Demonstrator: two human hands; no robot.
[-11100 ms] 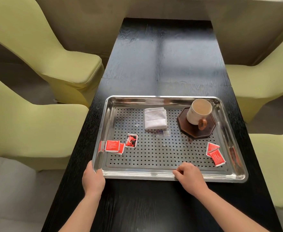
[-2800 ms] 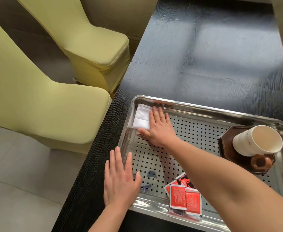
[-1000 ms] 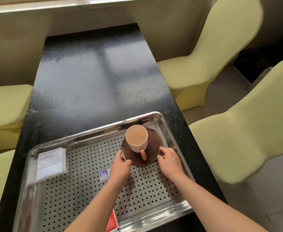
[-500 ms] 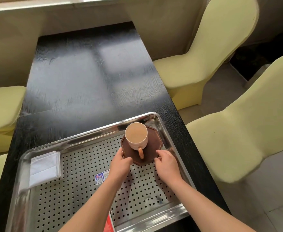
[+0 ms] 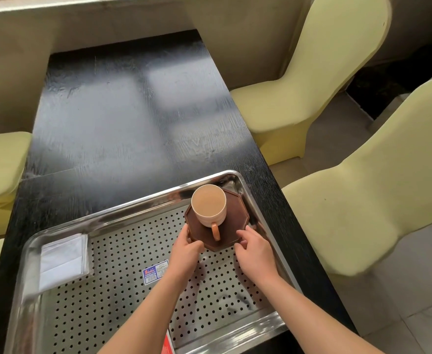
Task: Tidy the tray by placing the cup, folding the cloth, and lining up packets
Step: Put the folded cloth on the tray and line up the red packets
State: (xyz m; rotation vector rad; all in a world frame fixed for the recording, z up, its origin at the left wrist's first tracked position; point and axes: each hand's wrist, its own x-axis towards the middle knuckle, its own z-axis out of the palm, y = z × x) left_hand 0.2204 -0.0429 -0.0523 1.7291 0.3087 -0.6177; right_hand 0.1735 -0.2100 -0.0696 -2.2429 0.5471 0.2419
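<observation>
Cup (image 5: 208,203) sits on its coaster (image 5: 235,222) in the tray's (image 5: 123,256) far right corner, handle toward us; our left hand (image 5: 186,252) and right hand (image 5: 256,254) pinch the coaster's near edges, equally close.

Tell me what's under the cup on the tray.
A dark brown eight-sided coaster lies under the cup, gripped at its near edge by the left hand and right hand. The tray floor beneath it is hidden.
</observation>
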